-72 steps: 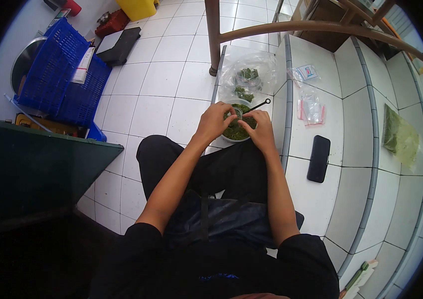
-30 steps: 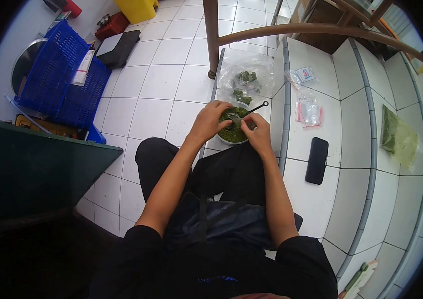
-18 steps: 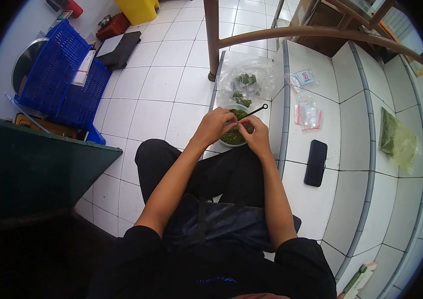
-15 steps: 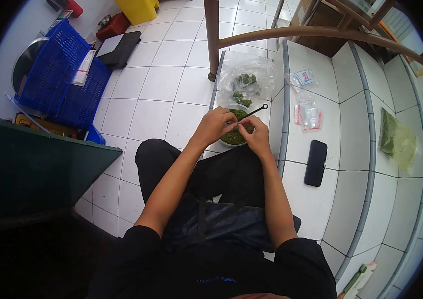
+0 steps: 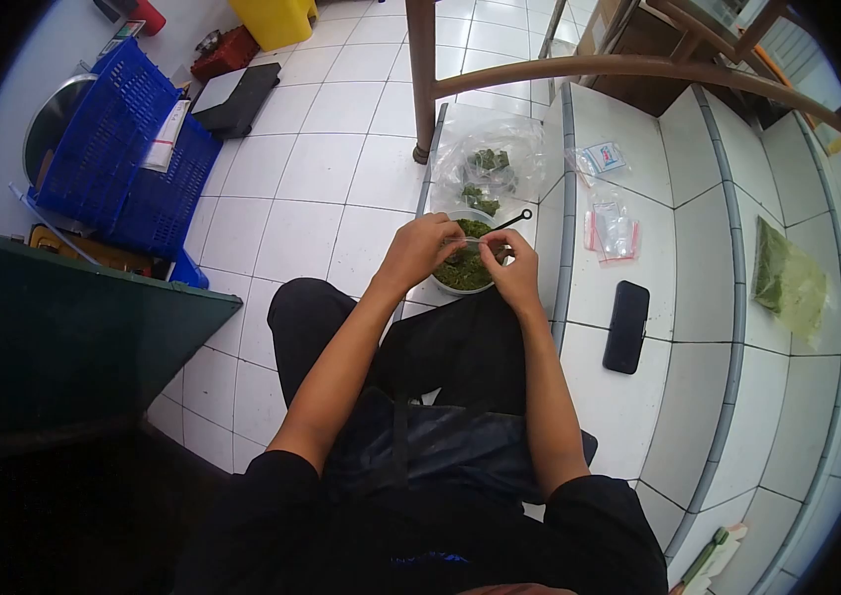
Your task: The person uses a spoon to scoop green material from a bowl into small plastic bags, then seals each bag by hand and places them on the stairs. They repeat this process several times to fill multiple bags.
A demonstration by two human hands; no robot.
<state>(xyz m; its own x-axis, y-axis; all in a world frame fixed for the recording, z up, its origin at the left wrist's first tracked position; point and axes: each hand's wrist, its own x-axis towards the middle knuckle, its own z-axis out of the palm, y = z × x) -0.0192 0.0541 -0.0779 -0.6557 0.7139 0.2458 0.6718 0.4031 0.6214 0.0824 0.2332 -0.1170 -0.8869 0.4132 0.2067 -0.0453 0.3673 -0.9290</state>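
Over a round tub of green moss-like material (image 5: 464, 276), my left hand (image 5: 424, 250) and my right hand (image 5: 512, 266) face each other with fingers pinched. Between the fingertips stretches a small, clear thing, perhaps a little plastic bag; its details are too small to make out. A black stick with a ring end (image 5: 525, 214) leans from the tub behind my right hand. Just beyond the tub, green clumps (image 5: 481, 199) lie by a clear plastic bag (image 5: 527, 149).
On the step to the right are small clear bags (image 5: 614, 234), a labelled packet (image 5: 603, 157) and a black phone (image 5: 627, 327). A bag of green material (image 5: 783, 273) lies farther right. Blue crates (image 5: 133, 149) stand at the left; a brown railing (image 5: 579, 65) crosses above.
My hands have moved slightly apart, and the clear thing between them now shows more. My right hand has shifted a little to the right.
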